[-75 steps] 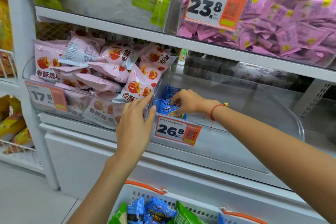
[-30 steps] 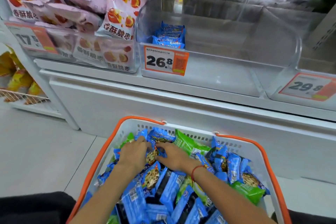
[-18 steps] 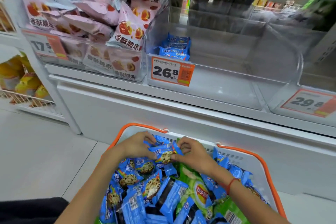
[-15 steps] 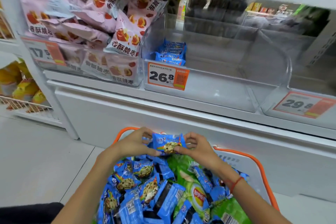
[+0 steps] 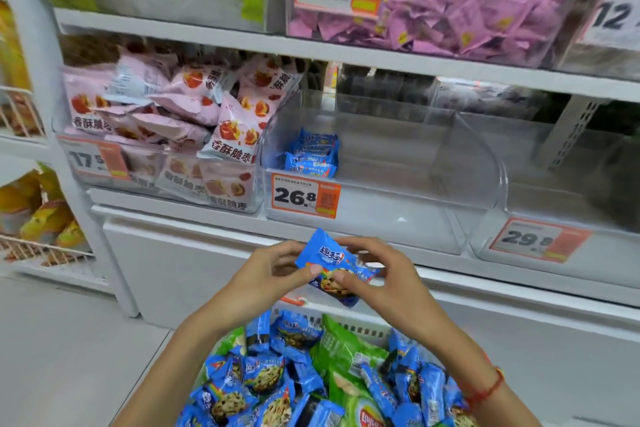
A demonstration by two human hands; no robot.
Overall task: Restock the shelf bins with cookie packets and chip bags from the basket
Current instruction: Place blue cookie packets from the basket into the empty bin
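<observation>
The clear bin (image 5: 381,184) above the grip has lots of room beside its 1 small stack of blue packets (image 5: 313,156). The left hand (image 5: 266,274) and right hand (image 5: 384,281) pinch 1 blue cookie packet (image 5: 329,263) above the basket (image 5: 346,324). Lift it up and lay it flat next to the stack.

Bright, even light is filling the scene, probably coming from overhead, and shadows are staying faint. Beyond the left hand (image 5: 266,274) and the right hand (image 5: 384,279), the clear bin (image 5: 398,218) is catching pale glare on its front wall. Motion blur is smearing the upper shelf packets, while the wide lens is bending straight lines toward both sides of the hands.
</observation>
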